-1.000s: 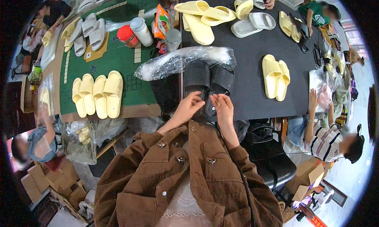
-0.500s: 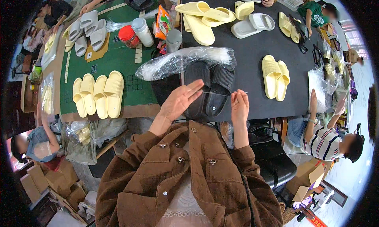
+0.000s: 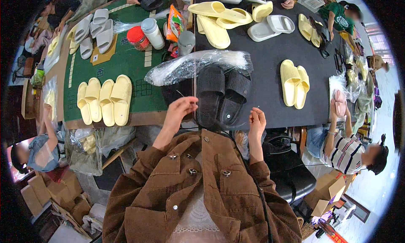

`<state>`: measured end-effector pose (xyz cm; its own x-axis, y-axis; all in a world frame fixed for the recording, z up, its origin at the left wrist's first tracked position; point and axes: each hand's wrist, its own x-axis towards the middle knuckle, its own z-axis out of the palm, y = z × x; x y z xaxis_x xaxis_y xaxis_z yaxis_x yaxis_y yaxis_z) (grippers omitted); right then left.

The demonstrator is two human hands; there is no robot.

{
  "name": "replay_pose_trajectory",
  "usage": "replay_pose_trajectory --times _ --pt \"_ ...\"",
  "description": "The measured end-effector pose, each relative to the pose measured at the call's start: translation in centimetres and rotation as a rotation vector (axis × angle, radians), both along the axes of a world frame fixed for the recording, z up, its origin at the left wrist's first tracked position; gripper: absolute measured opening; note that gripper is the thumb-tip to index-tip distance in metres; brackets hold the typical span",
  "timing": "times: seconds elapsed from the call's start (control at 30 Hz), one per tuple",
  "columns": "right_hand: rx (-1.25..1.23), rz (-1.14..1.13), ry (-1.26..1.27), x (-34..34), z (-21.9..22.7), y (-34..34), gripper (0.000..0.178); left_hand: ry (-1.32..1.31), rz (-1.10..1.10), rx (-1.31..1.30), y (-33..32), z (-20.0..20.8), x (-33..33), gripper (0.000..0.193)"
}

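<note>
A pair of black ribbed slide slippers [image 3: 234, 93] lies side by side at the table edge in front of me. My left hand [image 3: 179, 113] is left of them, fingers pinched on a thin plastic tie whose tip sticks up above the fingers. On their right, my right hand [image 3: 256, 121] is also pinched, with a small tip of the tie showing above it. The tie's course between the hands is too fine to follow. Just beyond the slippers lies a clear plastic bag of thin white ties [image 3: 168, 72].
Two pairs of yellow slippers [image 3: 114, 100] stand left, another yellow pair [image 3: 290, 82] right. Further off are a red-lidded jar [image 3: 138, 38], a white bottle [image 3: 152, 33], a grey cup [image 3: 186, 42] and a grey-white slipper pair [image 3: 270, 27]. Several people work around the table.
My left hand has come down and its spread fingers have closed into a pinch. My right hand has dropped slightly. The person on the right now holds pink slippers.
</note>
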<state>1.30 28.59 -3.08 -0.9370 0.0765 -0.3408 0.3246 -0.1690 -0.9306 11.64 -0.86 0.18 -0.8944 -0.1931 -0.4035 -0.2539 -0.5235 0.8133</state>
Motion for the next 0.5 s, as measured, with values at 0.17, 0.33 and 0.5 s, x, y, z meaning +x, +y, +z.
replay_pose_trajectory --times 0.17,0.33,0.5 --pt "0.208 0.274 0.034 0.6 1.6 -2.7 0.017 0.062 -0.344 -0.515 3.0 -1.2 -0.8 0.024" --pt "0.613 0.493 0.258 0.3 -0.3 -5.3 0.030 -0.022 -0.346 -0.692 5.3 -4.1 -3.5 0.018" --pt "0.897 0.537 0.580 -0.6 -1.8 -7.6 0.045 0.044 -0.171 -1.031 6.0 -7.9 -5.4 0.019"
